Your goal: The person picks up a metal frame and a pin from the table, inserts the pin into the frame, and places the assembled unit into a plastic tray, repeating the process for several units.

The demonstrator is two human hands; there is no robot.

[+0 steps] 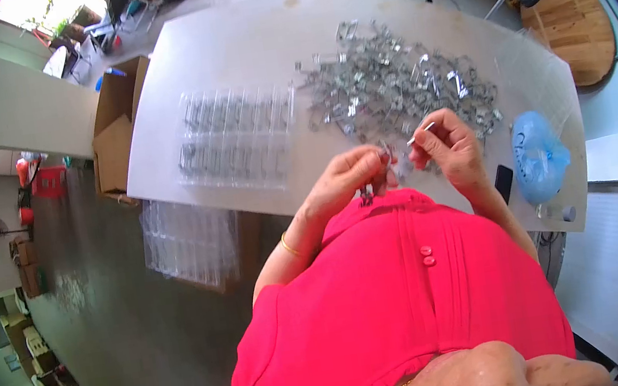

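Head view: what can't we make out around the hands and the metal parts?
- Left hand: its part is mostly covered by curled fingers; shape unreadable.
- Right hand: pinches a thin pin, too small to identify.
- Pile of metal clips: pieces overlap and blur; no count possible.
- Clear tray: glare hides which slots are filled.
- Table near edge: hidden by the pink shirt.

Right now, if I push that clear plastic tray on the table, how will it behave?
The clear plastic tray looks thin and moulded, so it would probably flex rather than stay stiff. It seems light for its size and may slide easily on the smooth white table. Small metal parts appear to sit in its compartments and might rattle or shift.
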